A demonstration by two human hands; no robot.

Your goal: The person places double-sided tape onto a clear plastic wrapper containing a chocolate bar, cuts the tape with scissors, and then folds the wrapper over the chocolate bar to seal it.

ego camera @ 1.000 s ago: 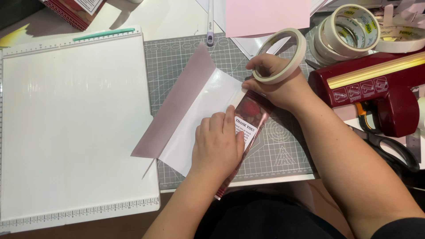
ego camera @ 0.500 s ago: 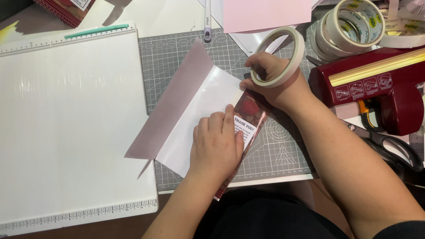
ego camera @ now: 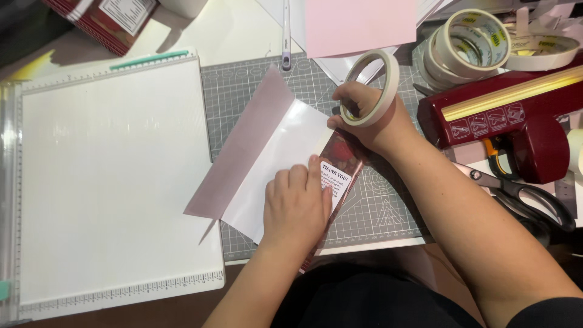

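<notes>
Taping step: left hand (ego camera: 297,203) pressed flat, released, on red card (ego camera: 337,173) over white sheet (ego camera: 273,164). Right hand (ego camera: 364,115), at card's top end, grasping tape roll (ego camera: 370,88). Next, by judgement: steady pull of tape along card's edge.

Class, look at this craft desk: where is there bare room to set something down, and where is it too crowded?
The white scoring board, left of the folded paper, is bare. A strip of cutting mat lies open between the right forearm and the red card. The far right is crowded: tape rolls, red tape dispenser, scissors. The left hand presses the paper; the right hand holds a tape roll.
</notes>
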